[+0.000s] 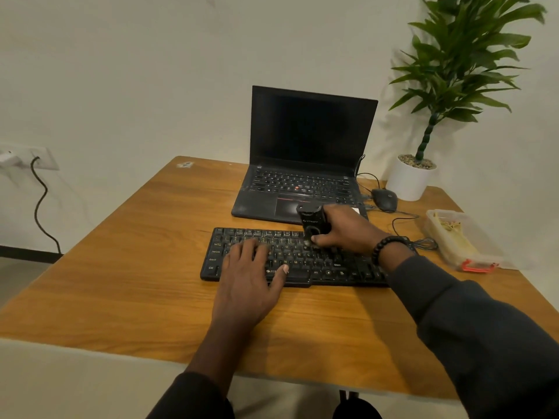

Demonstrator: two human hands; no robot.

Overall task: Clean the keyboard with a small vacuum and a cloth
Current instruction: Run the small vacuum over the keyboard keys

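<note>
Holding the small vacuum upright in my right hand, grip closed round it, nozzle on the keyboard mid-rows; its long axis runs left-right, left hand flat, empty.

laptop behind, table left seemingly free

- we count one keyboard
- one small vacuum
- two hands: left hand, right hand
- one laptop
- one mouse
- one potted plant
- one plastic container
</note>
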